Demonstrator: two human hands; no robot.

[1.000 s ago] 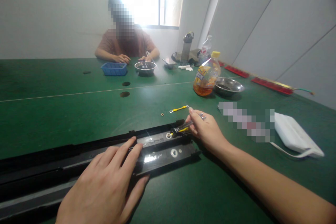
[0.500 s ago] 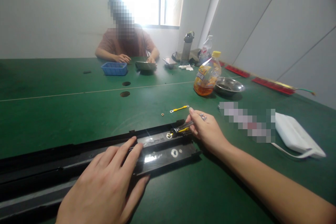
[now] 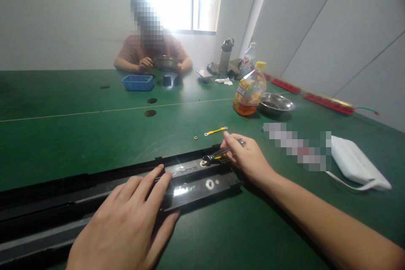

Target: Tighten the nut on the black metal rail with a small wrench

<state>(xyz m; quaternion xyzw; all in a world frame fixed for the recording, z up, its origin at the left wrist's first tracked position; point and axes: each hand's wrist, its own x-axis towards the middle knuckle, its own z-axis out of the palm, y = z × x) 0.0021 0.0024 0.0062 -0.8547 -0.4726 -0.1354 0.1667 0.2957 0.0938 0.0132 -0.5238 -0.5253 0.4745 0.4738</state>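
Observation:
A long black metal channel (image 3: 186, 194) lies across the near left of the table. My left hand (image 3: 126, 215) rests over it, fingers on top and thumb at the near edge. Pinched in my right hand (image 3: 248, 156) is a combination wrench (image 3: 217, 152), its ring end at a small nut (image 3: 203, 163) in the channel; the exact fit there cannot be made out. Beneath the wrench a yellow wire (image 3: 222, 157) shows in part. Beyond the channel lie a loose nut (image 3: 195, 138) and a yellow wire with ring terminals (image 3: 216, 131).
A bottle of orange drink (image 3: 249, 90) and a steel bowl (image 3: 276, 104) stand at the right. Further right lies a white pouch (image 3: 357, 162) with a strap. Across the table a person (image 3: 152, 55) holds a metal bowl (image 3: 166, 63) near a blue basket (image 3: 137, 83).
The wrench in my right hand has turned very slightly, its handle shifting a little left. My left hand stays in place. The person opposite has raised the metal bowl, uncovering a small dark object.

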